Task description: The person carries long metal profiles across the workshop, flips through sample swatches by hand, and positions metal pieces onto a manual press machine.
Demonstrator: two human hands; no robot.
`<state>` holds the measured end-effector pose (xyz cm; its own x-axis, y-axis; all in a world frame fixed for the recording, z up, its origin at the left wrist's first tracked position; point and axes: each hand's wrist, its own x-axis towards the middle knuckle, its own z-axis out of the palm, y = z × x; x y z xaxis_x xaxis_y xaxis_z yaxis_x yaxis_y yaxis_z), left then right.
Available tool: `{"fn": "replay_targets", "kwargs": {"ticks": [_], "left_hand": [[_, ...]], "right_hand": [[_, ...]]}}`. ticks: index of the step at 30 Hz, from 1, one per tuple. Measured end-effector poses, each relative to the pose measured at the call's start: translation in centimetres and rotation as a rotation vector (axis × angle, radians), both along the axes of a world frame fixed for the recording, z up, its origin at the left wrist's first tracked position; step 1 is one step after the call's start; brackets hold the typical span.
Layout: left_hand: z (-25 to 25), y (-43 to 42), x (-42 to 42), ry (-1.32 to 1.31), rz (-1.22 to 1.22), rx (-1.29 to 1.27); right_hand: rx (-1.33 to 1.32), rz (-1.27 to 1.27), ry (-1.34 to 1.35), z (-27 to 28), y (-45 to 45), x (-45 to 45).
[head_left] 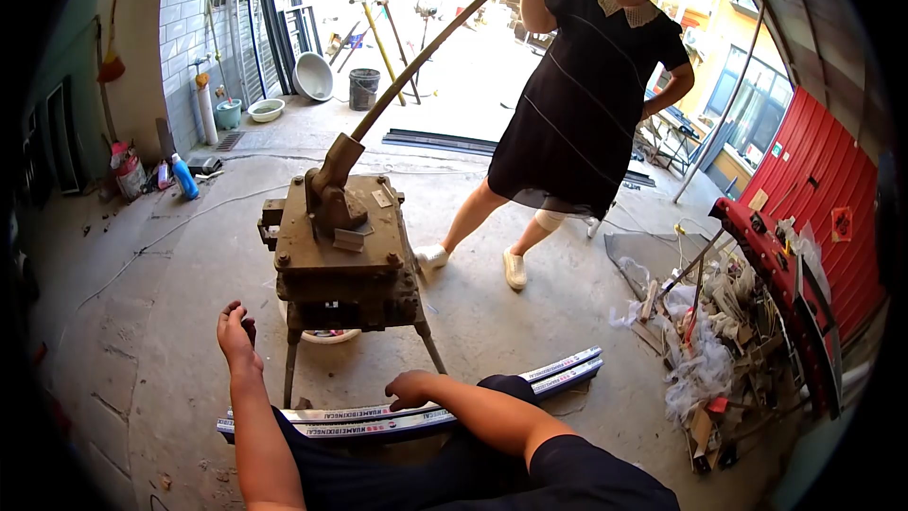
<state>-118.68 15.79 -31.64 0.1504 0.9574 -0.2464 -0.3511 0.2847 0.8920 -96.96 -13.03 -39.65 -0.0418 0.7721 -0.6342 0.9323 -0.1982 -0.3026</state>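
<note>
My left hand [237, 333] is raised beside the near left corner of a brown metal lever press [342, 251]. Its fingers are loosely curled and apart, with nothing seen in them. Over long metal profiles [378, 424] in printed white-and-blue film hangs my right hand [414, 388], fingers loosely extended downward. Whether it touches them I cannot tell. The profiles lie crosswise before me, partly hidden by my legs. A small metal profile piece [349, 239] rests on the press top. Another person [596, 95] grips the upper end of the long lever [445, 38].
A scrap pile [719, 341] with plastic and offcuts lies right, beside a red bench [771, 255]. Under the press is a round basin [331, 336]. A black bucket [363, 89] stands behind, and a blue bottle [184, 178] at left. A cable [180, 227] crosses the floor.
</note>
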Motion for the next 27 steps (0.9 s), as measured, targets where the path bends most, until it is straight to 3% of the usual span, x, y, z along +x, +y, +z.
{"fn": "replay_targets", "kwargs": {"ticks": [27], "left_hand": [[0.0,-1.4,2.7,0.001,-0.05,-0.01]], "right_hand": [[0.008,-0.064,0.026,0.6,-1.9,0.6]]}}
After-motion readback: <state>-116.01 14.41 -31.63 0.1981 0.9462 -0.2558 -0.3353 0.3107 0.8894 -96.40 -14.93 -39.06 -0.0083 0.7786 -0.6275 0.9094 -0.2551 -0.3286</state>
